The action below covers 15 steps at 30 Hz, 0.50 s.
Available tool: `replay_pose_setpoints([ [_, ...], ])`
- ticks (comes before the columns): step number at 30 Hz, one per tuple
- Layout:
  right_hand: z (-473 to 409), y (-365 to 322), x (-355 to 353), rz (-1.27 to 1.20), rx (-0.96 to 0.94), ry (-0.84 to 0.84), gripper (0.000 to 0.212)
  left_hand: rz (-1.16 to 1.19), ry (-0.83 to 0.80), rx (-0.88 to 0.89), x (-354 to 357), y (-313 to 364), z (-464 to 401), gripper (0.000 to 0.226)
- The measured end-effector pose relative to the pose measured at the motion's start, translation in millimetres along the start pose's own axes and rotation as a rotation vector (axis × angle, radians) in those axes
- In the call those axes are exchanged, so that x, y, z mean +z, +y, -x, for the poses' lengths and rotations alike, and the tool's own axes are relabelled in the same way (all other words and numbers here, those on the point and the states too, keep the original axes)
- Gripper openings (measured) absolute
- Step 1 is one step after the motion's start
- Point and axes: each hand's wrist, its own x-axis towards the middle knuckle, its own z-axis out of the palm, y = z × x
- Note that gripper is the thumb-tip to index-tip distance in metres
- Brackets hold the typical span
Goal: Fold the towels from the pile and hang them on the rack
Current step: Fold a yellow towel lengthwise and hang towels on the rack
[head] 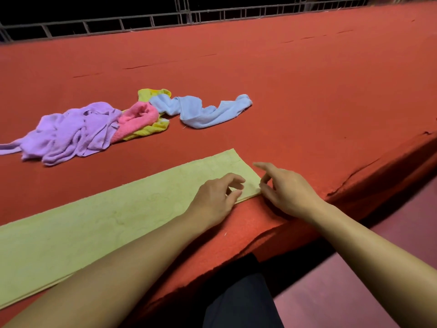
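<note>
Single head-worn, wide-angle view, looking forward and down from the near edge of the red-covered bench (307, 74). The camera sits close above the person's forearms, which enter from the bottom edge; the left hand (216, 197) and right hand (287, 188) lie near frame centre. The bench recedes toward a metal railing (151, 18) along the top edge. Floor (354, 292) shows at lower right. Straight lines bow near the borders.

flat towel (94, 228) on table (307, 91) near edge | pile (106, 124) behind it | railing (142, 22) behind table
</note>
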Motion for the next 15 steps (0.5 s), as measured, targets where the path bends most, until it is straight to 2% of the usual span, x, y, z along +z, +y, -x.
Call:
replay_pose_setpoints([
  [2,-3.0,-14.1,0.0,-0.032,-0.019,0.008,0.053,0.003,0.066,-0.049,-19.9,-11.3,16.3,0.023],
  [9,-9.5,-111.5,37.1,-0.13,-0.261,-0.197,0.039,-0.138,0.288,-0.329,-99.5,-69.6,137.1,0.023],
  [12,-10.9,-148.9,57.0,-0.158,-0.347,-0.225,0.035,-0.154,0.344,-0.442,-123.6,-90.7,185.7,0.023],
  [15,-13.0,-189.4,78.8,-0.171,-0.414,-0.25,0.033,-0.219,0.374,-0.473,-142.1,-105.9,229.8,0.027],
])
